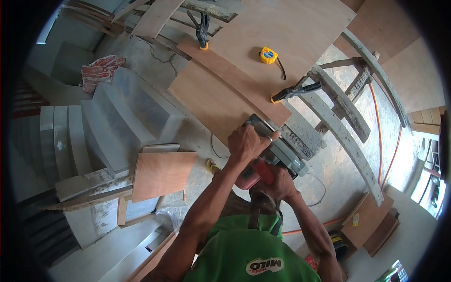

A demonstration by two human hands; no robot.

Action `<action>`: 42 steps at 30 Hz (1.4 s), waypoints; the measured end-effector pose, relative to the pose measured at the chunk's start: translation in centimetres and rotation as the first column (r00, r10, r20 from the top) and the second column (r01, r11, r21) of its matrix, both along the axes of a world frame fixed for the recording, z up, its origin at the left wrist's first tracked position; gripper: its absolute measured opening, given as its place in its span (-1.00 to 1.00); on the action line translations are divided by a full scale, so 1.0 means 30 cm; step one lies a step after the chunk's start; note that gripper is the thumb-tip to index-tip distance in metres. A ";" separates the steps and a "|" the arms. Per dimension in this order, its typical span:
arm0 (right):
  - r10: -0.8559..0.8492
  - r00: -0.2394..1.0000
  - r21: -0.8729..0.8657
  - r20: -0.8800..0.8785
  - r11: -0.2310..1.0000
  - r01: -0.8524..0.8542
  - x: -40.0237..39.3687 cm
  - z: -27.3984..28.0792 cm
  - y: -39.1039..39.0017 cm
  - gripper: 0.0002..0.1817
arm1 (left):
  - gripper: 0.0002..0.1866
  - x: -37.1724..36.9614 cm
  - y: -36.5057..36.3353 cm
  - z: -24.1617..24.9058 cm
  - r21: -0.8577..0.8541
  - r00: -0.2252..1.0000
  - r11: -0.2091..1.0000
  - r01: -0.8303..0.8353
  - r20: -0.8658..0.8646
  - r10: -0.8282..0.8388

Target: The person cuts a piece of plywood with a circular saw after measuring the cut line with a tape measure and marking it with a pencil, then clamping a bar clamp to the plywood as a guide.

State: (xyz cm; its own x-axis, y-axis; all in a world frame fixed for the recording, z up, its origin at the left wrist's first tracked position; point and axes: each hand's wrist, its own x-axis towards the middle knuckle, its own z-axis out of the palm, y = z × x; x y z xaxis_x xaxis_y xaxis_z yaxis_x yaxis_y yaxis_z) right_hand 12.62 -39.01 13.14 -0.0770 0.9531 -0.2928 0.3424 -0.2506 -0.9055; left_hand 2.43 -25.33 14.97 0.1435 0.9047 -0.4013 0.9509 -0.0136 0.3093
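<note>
A red and grey circular saw (284,156) rests at the near edge of a plywood sheet (211,99). My right hand (280,186) is wrapped round its red rear handle. On the saw's front part lies my left hand (249,142), fingers curled over it, a ring on one finger. Beside the saw, a long narrow plywood strip (235,80) lies on the sheet. Two black and orange clamps grip the strip: one clamp (202,32) at the far end, another clamp (295,92) near the saw. The blade is hidden.
A yellow tape measure (268,55) sits on the large plywood panel (291,28). Rough timber supports (345,131) stand at the right, with an orange cord (377,136) behind them. Grey stacked slabs (127,117) and a small plywood piece (162,175) are at the left.
</note>
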 end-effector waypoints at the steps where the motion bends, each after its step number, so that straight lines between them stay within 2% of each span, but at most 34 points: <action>1: 0.002 1.000 -0.001 0.001 1.000 -0.002 0.007 -0.011 0.003 -0.66 | -0.26 0.006 0.005 -0.005 0.002 1.000 1.000 -0.001 0.019 0.001; 3: 0.045 0.998 -0.060 0.048 0.997 -0.043 0.018 -0.027 0.007 -0.54 | -0.26 0.016 0.015 -0.007 0.003 0.999 1.000 -0.014 0.039 0.014; 6: 0.056 0.997 -0.141 0.052 0.989 -0.049 0.029 -0.013 0.032 -0.54 | -0.28 0.023 0.025 -0.009 -0.019 1.000 1.000 -0.011 0.004 0.011; 8: 0.064 0.996 -0.134 0.054 0.989 -0.056 0.033 -0.017 0.043 -0.55 | -0.33 0.026 0.029 -0.021 0.065 0.996 0.998 -0.022 0.082 0.017; 12: 0.042 0.997 -0.120 0.060 0.992 -0.035 0.044 -0.030 0.056 -0.56 | -0.37 0.036 0.044 -0.034 0.027 0.999 0.999 -0.033 0.014 0.033; 14: 0.056 0.996 -0.125 0.067 0.991 -0.048 0.053 -0.030 0.061 -0.57 | -0.36 0.045 0.048 -0.010 0.088 0.994 0.996 -0.031 0.105 0.022; 19: 0.080 0.995 -0.142 0.054 0.987 -0.072 0.061 -0.052 0.060 -0.59 | -0.35 0.042 0.054 -0.032 0.036 0.995 0.998 -0.049 0.084 0.046; 24: 0.058 0.998 -0.028 0.025 0.998 -0.057 0.061 -0.068 0.054 -0.65 | -0.34 0.038 0.049 -0.039 0.052 0.987 0.996 -0.076 0.142 0.068; 26: 0.073 0.996 -0.052 0.043 0.996 -0.070 0.062 -0.078 0.049 -0.66 | -0.32 0.036 0.049 -0.054 -0.007 0.992 0.998 -0.062 0.112 0.062; 28: 0.087 0.995 -0.075 0.058 0.994 -0.083 0.062 -0.079 0.052 -0.66 | -0.32 0.031 0.045 -0.074 0.014 0.989 0.997 -0.070 0.135 0.068; 32: 0.080 0.994 -0.020 0.073 0.997 -0.079 0.059 -0.093 0.047 -0.69 | -0.25 0.025 0.046 -0.063 0.023 0.979 0.998 -0.061 0.195 0.056; 36: 0.056 0.995 0.044 0.083 0.997 -0.059 0.052 -0.100 0.049 -0.72 | -0.25 0.022 0.049 -0.073 -0.009 0.986 0.998 -0.060 0.155 0.061; 39: 0.083 0.992 -0.043 0.090 0.996 -0.080 0.050 -0.083 0.060 -0.74 | -0.25 0.018 0.044 -0.084 0.019 0.978 0.997 -0.071 0.199 0.065; 42: 0.082 0.994 -0.005 0.077 0.997 -0.082 0.049 -0.100 0.056 -0.74 | -0.25 0.017 0.057 -0.068 0.032 0.972 0.997 -0.072 0.225 0.063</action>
State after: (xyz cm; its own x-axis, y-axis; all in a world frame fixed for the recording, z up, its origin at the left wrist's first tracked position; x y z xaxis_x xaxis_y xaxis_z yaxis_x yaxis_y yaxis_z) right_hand 14.10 -37.34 10.12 -0.1319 0.9438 -0.3029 0.4308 -0.2206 -0.8750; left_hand 2.95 -23.62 12.94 0.1635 0.9298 -0.3297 0.8569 0.0318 0.5145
